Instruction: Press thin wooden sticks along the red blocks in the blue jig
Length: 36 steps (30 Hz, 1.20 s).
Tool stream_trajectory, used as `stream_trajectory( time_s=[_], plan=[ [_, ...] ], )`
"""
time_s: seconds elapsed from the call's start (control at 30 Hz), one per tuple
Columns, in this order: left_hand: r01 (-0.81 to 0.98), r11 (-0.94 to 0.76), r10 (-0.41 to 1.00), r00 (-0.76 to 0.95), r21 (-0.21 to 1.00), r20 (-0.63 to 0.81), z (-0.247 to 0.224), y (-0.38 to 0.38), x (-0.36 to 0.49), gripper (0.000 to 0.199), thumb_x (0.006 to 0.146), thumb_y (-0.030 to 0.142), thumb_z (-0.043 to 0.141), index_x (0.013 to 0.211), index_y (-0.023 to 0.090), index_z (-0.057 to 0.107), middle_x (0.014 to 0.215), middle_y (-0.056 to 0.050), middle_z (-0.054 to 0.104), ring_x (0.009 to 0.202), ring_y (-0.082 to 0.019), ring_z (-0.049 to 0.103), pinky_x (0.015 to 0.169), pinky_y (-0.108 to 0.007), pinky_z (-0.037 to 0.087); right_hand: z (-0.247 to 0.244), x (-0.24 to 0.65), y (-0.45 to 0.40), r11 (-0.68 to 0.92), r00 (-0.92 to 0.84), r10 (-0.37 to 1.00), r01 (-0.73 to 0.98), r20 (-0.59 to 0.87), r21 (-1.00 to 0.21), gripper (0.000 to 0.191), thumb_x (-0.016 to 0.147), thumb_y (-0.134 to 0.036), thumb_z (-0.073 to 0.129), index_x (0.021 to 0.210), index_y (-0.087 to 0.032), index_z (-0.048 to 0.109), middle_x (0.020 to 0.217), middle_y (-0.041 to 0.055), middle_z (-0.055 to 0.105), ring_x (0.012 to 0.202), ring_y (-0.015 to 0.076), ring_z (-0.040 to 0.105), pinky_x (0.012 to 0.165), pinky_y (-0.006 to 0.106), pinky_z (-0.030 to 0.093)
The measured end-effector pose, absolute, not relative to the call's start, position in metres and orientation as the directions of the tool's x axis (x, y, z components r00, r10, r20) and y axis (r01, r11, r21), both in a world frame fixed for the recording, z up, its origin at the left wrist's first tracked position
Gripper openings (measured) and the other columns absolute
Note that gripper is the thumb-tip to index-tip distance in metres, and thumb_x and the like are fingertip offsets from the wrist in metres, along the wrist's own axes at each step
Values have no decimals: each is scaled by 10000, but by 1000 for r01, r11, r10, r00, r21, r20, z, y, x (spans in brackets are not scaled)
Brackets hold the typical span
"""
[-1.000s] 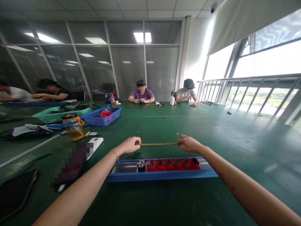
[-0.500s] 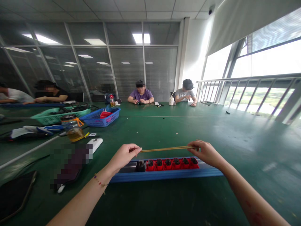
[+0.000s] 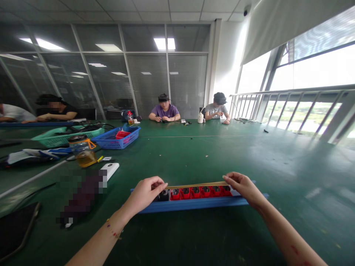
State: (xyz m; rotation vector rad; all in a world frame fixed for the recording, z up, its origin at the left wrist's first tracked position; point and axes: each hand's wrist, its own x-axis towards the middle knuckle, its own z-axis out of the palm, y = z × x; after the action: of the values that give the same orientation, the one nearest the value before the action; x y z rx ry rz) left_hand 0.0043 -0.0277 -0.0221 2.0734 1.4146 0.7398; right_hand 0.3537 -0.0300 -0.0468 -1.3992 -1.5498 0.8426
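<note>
A tan rubber band [image 3: 196, 185] is stretched in two thin strands between my hands. My left hand [image 3: 148, 188] pinches its left end with thumb and fingers. The other end is pinched by my right hand [image 3: 238, 181]. Below the band lies a long blue channel-shaped tray [image 3: 191, 205], running left to right. Inside it stands a row of several red blocks [image 3: 185, 193] with black parts in their tops, plus a black piece [image 3: 164, 195] at the row's left end. The band runs along the row's far side; whether it touches the tray or blocks I cannot tell.
On the left are a dark pouch [image 3: 83, 197], a white power bank [image 3: 112, 170], a jar [image 3: 84, 153], a black phone-like slab [image 3: 18, 231], a blue basket [image 3: 116, 142] and a green basket [image 3: 69, 137]. Several people sit at the far side of the green table [image 3: 180, 155].
Both my hands have come down toward the tray with the stretched band, which now lies along the far side of the red blocks. The view has shifted slightly.
</note>
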Motion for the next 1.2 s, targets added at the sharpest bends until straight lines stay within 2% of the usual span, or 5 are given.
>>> stream_trajectory(
  time_s=[0.2, 0.5, 0.7, 0.93, 1.2],
  plan=[
    [655, -323, 944, 277, 683, 181, -26, -27, 6, 346, 785, 496, 417, 864, 200, 576, 631, 25, 593, 567, -128, 534, 514, -206, 370, -53, 354, -28, 152, 14, 982, 514, 186, -844, 404, 723, -563, 504, 745, -165, 568, 497, -49, 440, 443, 80, 362, 411, 209, 263],
    [668, -334, 942, 262, 665, 210, -31, -25, 7, 335, 787, 488, 414, 830, 200, 578, 599, 30, 569, 545, -122, 511, 500, -210, 345, -47, 360, -34, 85, -58, 996, 291, 72, -953, 363, 716, -523, 547, 822, -177, 513, 435, -80, 403, 373, 54, 289, 376, 190, 203],
    [670, -300, 953, 240, 679, 185, -35, -23, 7, 328, 784, 483, 420, 870, 207, 575, 663, 16, 609, 590, -135, 556, 528, -216, 379, -53, 360, -28, 28, 67, 995, 497, 70, -867, 391, 664, -553, 575, 769, -178, 543, 458, -58, 459, 393, 65, 324, 385, 196, 189],
    [705, -296, 955, 225, 645, 192, -38, -20, 4, 338, 781, 487, 420, 873, 210, 590, 677, 15, 604, 593, -133, 546, 533, -222, 377, -66, 362, -21, 70, 46, 989, 683, 139, -727, 413, 706, -593, 499, 713, -183, 552, 500, -26, 527, 451, 106, 436, 425, 218, 265],
    [711, -316, 949, 250, 628, 195, -37, -20, 2, 316, 793, 463, 416, 847, 215, 605, 800, 1, 643, 681, -151, 569, 599, -230, 402, -65, 359, -22, 104, 13, 988, 675, 152, -731, 405, 736, -584, 466, 782, -191, 553, 513, -30, 530, 473, 123, 465, 437, 224, 293]
  ],
)
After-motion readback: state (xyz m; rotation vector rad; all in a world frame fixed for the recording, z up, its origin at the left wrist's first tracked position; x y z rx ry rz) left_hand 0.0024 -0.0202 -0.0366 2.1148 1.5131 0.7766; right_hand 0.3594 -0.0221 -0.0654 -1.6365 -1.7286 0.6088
